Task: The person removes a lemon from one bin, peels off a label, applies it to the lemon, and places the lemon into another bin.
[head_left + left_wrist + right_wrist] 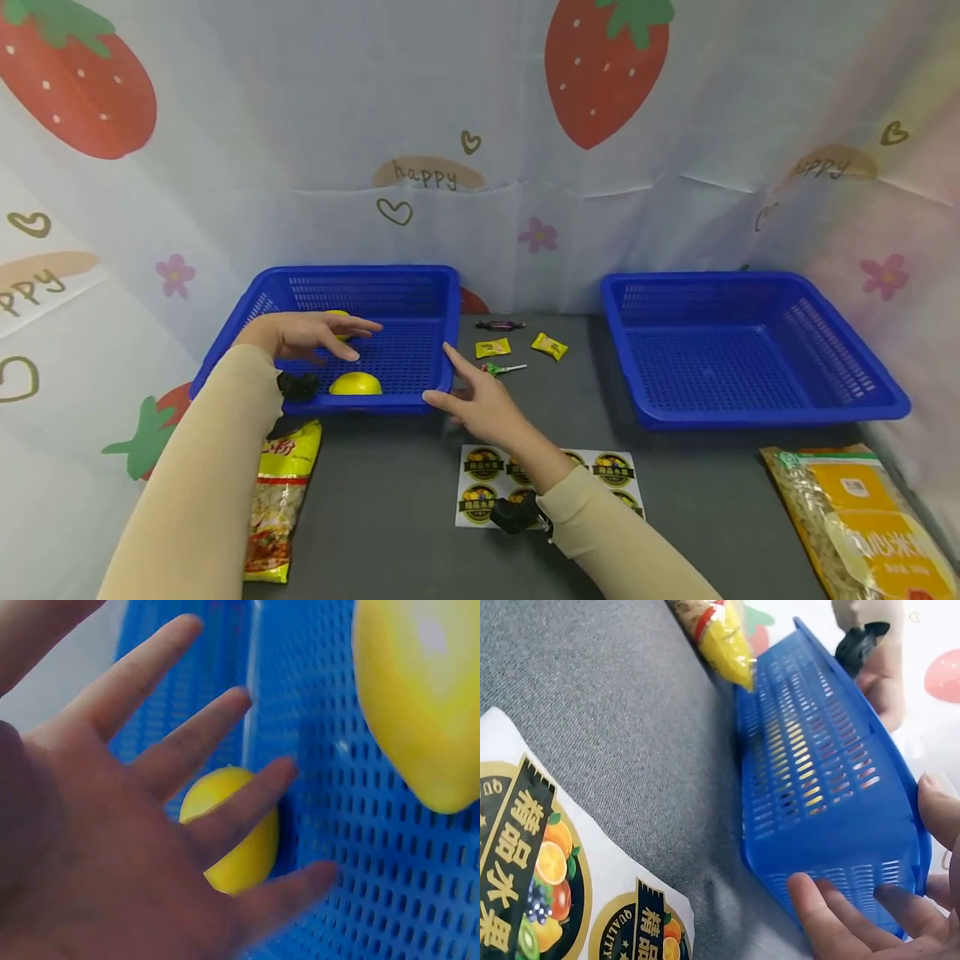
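Note:
The left hand [307,333] hovers over the left blue basket [405,402], fingers spread and holding nothing. Inside the basket, a lemon [356,383] lies by the front wall; a second yellow fruit [339,314] is partly hidden behind the hand. In the left wrist view one lemon [424,697] looms large on the slotted floor, while the other [251,855] shows behind the fingers [247,806]. At the basket's front right corner, the right hand [480,404] grips the rim, with several fingers [821,919] against the outer wall.
A second blue basket [750,415] stands on the right. Between the baskets lie two yellow-wrapped candies [492,347], a dark wrapped candy [501,326] and a small white-sticked item [504,368]. A sticker sheet [471,517] lies under the right forearm. Food bags [281,500] [862,525] lie at both sides.

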Tool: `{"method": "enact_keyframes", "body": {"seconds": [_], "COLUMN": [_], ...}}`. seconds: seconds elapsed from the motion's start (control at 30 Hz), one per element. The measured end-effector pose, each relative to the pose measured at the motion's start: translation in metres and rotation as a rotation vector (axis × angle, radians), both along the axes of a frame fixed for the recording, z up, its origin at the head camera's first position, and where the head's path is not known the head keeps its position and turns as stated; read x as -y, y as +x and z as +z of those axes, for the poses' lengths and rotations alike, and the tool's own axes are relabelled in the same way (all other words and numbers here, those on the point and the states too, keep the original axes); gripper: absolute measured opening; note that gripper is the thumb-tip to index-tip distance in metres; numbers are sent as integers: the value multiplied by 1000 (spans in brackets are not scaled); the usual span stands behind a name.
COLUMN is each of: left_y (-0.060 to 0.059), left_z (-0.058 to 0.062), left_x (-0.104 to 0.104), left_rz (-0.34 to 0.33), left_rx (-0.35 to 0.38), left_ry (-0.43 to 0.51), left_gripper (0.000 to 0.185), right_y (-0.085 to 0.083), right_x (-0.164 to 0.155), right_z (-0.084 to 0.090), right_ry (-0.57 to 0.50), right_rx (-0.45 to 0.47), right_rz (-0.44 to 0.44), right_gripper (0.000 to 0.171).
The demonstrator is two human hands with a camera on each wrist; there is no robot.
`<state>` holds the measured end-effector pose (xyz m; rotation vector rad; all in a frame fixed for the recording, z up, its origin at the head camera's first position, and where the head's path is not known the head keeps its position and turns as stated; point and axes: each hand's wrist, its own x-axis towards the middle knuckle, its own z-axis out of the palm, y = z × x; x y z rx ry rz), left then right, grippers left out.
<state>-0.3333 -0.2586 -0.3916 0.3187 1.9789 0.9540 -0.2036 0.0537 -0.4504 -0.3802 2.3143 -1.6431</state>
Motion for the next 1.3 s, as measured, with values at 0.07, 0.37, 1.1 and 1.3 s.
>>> {"method": "enact_keyframes", "body": {"seconds": [0.07, 0.37, 1.1, 1.3], "left_y": [-2, -4, -1, -1], "left_z": [-3, -7, -2, 8], "left_x": [2, -4, -22, -26], "left_rz": [-36, -162, 31, 18], "left_rx": [33, 84, 62, 40], "left_ry": [-39, -164, -18, 47], "left_gripper": [77, 66, 57, 65], "right_y": [0, 0, -1, 0], "right_x": [2, 6, 3, -1], "right_z": [1, 4, 4, 3], "right_ry": [-13, -35, 10, 2], "right_rx": [8, 28, 67, 78], "right_rz": [9, 9, 9, -1], "right_gripper": [83, 78, 78, 81]}}
